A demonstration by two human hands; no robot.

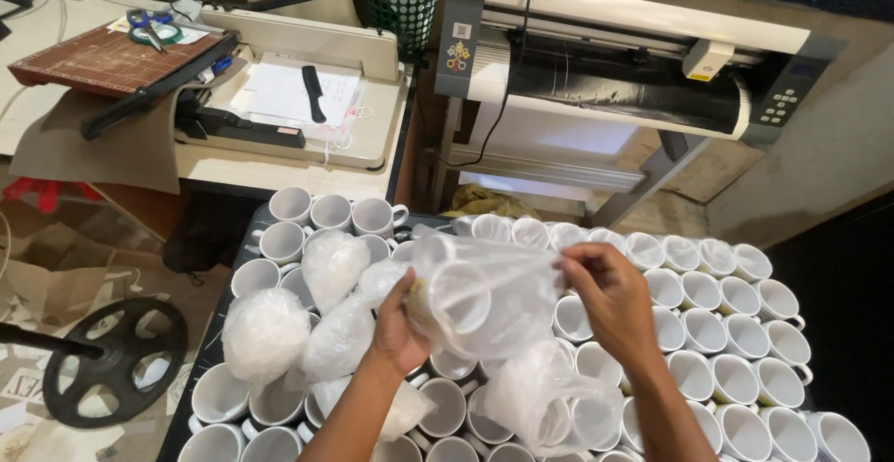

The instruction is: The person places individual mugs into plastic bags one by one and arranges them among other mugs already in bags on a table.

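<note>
- The left hand (399, 324) was closed around the base end of a white mug in a clear plastic bag (480, 292), held just above the packed rows of bare white mugs (708, 332) on the tabletop (200, 383).
- The right hand (610, 296) pinched the loose edge of the bag between thumb and fingertips, pulling the film out to the right.
- The mug lay on its side, its long axis running roughly left to right, tilted a little; its open mouth seemed to face right and slightly toward the camera. The handle could not be made out through the film.
- To do this step well, judging from the grip: the left hand should carry the mug's whole weight while the right works only the film, drawing it evenly along the mug's axis so the thin plastic does not tear.
- Several other bagged mugs (265, 332) lay on top of the rows nearby, so keeping the held mug lifted clear of them would avoid knocks.
</note>
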